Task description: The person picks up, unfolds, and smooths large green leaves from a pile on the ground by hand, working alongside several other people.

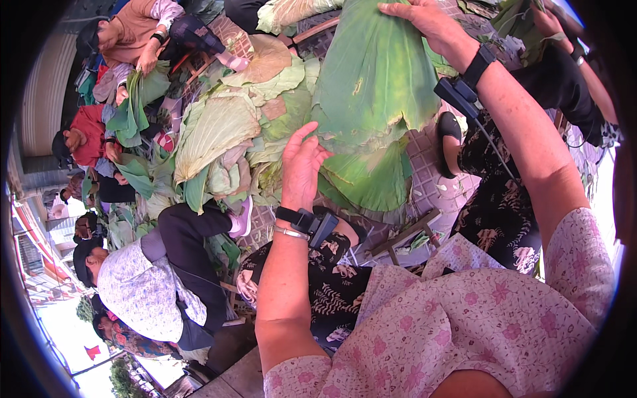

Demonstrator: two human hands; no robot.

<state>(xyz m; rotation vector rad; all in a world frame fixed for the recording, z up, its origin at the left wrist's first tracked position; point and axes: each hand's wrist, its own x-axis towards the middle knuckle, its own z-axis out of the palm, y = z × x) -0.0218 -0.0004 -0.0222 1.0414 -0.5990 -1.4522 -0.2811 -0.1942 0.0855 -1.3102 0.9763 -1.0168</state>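
A large green leaf (371, 73), fan-shaped with radiating veins like a lotus leaf, hangs in front of me. My right hand (434, 30) grips it near the top, thumb laid across its face. At the leaf's lower left edge is my left hand (304, 166), its fingers loosely curved and apart, with nothing seen in them. More green leaves (368, 179) lie just below the held one, above the paving. To the left of my left hand spreads a heap of pale, yellowing leaves (222, 129), some browned.
A low wooden frame (405, 235) stands between my knees on the brick paving (424, 166). Along the left, several seated people handle leaves; the nearest wears a pale patterned top (142, 285). Another person's arm (590, 79) reaches in at the upper right.
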